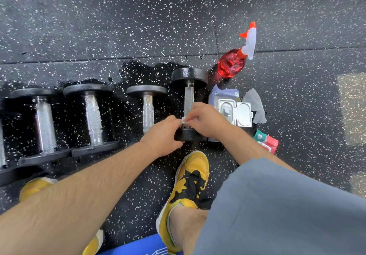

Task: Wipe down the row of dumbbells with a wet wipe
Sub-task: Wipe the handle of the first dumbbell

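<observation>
More dumbbells (93, 116) are lying left of the left grip (162, 133). A wipes pack (233, 112) is lying just right of the right grip (208, 120), a spray bottle (231, 65) beyond.

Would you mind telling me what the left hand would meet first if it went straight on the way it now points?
Almost at once the white wipe and the right hand pinching it against the rightmost dumbbell; the left hand, gripping that dumbbell's near end, seems to touch them, though depth is unclear.

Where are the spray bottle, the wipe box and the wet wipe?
spray bottle (230, 66): head view, red body.
wipe box (244, 114): head view, open lid.
wet wipe (184, 120): head view, its visible white corner.
</observation>
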`<state>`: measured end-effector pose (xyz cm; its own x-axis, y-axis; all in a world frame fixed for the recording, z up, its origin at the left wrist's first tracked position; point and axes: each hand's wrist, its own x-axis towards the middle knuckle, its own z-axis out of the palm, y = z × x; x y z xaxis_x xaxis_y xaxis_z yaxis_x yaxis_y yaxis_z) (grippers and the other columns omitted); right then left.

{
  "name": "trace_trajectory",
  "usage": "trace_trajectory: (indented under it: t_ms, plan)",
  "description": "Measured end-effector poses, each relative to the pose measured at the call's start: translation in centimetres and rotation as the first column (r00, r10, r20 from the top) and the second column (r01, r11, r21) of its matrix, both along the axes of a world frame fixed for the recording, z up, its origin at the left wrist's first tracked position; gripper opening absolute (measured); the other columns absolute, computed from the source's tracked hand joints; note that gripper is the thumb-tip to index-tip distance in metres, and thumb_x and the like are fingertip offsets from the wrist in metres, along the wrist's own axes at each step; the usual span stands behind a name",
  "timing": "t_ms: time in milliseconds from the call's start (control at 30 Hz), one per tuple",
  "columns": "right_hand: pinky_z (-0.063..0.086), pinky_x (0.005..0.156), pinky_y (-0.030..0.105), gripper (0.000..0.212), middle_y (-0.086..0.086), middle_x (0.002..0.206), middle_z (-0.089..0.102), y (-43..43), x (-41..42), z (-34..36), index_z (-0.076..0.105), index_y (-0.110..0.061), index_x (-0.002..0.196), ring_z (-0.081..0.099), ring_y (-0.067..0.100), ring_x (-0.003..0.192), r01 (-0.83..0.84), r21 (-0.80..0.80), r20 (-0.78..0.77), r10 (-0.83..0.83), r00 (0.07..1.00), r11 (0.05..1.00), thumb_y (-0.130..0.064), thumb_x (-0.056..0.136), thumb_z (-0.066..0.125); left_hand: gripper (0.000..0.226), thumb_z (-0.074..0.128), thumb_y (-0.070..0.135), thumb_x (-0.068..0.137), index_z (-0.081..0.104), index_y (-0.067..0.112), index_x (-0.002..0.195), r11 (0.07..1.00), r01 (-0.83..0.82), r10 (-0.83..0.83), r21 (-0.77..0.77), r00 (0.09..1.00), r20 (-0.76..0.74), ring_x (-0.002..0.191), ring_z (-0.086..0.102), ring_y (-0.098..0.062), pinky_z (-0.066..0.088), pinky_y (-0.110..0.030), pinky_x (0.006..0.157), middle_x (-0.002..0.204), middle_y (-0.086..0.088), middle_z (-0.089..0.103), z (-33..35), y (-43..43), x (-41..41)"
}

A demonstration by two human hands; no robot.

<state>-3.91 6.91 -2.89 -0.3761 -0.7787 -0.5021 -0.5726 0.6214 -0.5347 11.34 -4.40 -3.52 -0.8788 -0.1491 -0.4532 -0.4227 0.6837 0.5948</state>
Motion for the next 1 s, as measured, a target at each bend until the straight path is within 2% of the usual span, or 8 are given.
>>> trace_trajectory:
  t_ms: [100, 233, 367, 500, 567, 733, 833, 1000]
  plan:
    - [0.041, 0.080, 0.024, 0.010, -0.015, 0.084, 0.048, -0.2, -0.4, 0.2, 0.079, -0.021, 0.096, 0.050, 0.009, 0.085, -0.014, 0.051, 0.009, 0.013, 1.000, 0.999, -0.026, 0.091, 0.072, 0.031, 0.072, 0.035, 0.083, 0.055, 0.020, 0.103, 1.000, -0.004, 0.004, 0.008, 1.000, -0.007, 0.078, 0.050, -0.012, 0.038, -0.025, 0.067, 0.097, 0.007, 0.044, 0.0, 0.0, 0.0]
    - [0.043, 0.079, 0.024, 0.008, -0.016, 0.081, 0.052, -0.9, 0.1, 0.5, 0.079, -0.023, 0.093, 0.056, 0.011, 0.087, 0.017, 0.124, 0.067, -0.026, 0.997, 0.992, -0.025, 0.090, 0.072, 0.026, 0.072, 0.034, 0.082, 0.055, 0.021, 0.096, 0.999, -0.025, 0.025, 0.022, 1.000, -0.008, 0.077, 0.051, -0.011, 0.040, -0.025, 0.066, 0.093, 0.008, 0.045, 0.0, 0.0, 0.0]
    - [0.041, 0.063, 0.017, 0.005, -0.016, 0.080, 0.066, -2.0, -1.1, 1.1, 0.078, -0.028, 0.086, 0.058, 0.000, 0.076, -0.031, 0.294, 0.187, -0.026, 0.982, 0.955, -0.024, 0.087, 0.075, 0.027, 0.074, 0.035, 0.080, 0.055, 0.022, 0.093, 0.998, -0.049, 0.049, 0.031, 0.999, -0.007, 0.077, 0.053, -0.012, 0.045, -0.029, 0.067, 0.092, 0.008, 0.046, 0.0, 0.1, -0.1]
    - [0.038, 0.055, 0.014, 0.007, -0.014, 0.077, 0.066, -2.5, -0.6, 1.3, 0.076, -0.026, 0.086, 0.057, 0.002, 0.070, -0.083, 0.317, 0.187, 0.024, 0.982, 0.945, -0.021, 0.090, 0.071, 0.028, 0.075, 0.035, 0.080, 0.055, 0.023, 0.094, 0.998, -0.064, 0.064, 0.029, 0.998, 0.000, 0.076, 0.053, -0.011, 0.043, -0.026, 0.066, 0.092, 0.008, 0.047, -0.2, 0.0, -0.1]
    - [0.039, 0.047, 0.011, 0.006, -0.011, 0.081, 0.067, -1.9, -1.1, 1.5, 0.076, -0.022, 0.088, 0.057, 0.005, 0.066, -0.035, 0.321, 0.193, -0.029, 0.981, 0.946, -0.019, 0.091, 0.071, 0.028, 0.075, 0.035, 0.080, 0.055, 0.023, 0.094, 0.997, -0.064, 0.064, 0.034, 0.998, -0.004, 0.077, 0.053, -0.010, 0.044, -0.026, 0.067, 0.092, 0.009, 0.047, -0.2, 0.0, 0.0]
    - [0.039, 0.062, 0.016, 0.015, -0.012, 0.084, 0.066, -1.4, -0.8, 1.2, 0.072, -0.030, 0.077, 0.058, 0.002, 0.077, -0.005, 0.284, 0.185, -0.049, 0.982, 0.959, -0.023, 0.090, 0.072, 0.027, 0.075, 0.035, 0.079, 0.054, 0.022, 0.092, 0.999, -0.049, 0.049, 0.019, 0.999, -0.008, 0.076, 0.054, -0.013, 0.046, -0.029, 0.066, 0.091, 0.007, 0.047, 0.0, 0.2, -0.2]
    - [0.045, 0.068, 0.019, 0.010, -0.011, 0.086, 0.068, -1.4, -0.8, 1.1, 0.076, -0.029, 0.082, 0.060, 0.004, 0.082, -0.002, 0.274, 0.185, -0.050, 0.982, 0.962, -0.025, 0.090, 0.072, 0.028, 0.075, 0.035, 0.080, 0.052, 0.025, 0.091, 0.998, -0.054, 0.054, 0.019, 0.999, 0.002, 0.076, 0.053, -0.011, 0.041, -0.026, 0.064, 0.091, 0.009, 0.046, -0.2, 0.0, -0.1]
    - [0.043, 0.065, 0.019, 0.011, -0.011, 0.082, 0.069, -1.5, -1.5, 1.2, 0.076, -0.027, 0.080, 0.060, 0.001, 0.075, 0.013, 0.295, 0.213, -0.079, 0.974, 0.955, -0.020, 0.087, 0.075, 0.028, 0.075, 0.036, 0.079, 0.051, 0.025, 0.089, 0.999, -0.049, 0.049, 0.011, 0.999, -0.010, 0.074, 0.053, -0.012, 0.045, -0.028, 0.065, 0.090, 0.009, 0.046, 0.0, 0.2, -0.3]
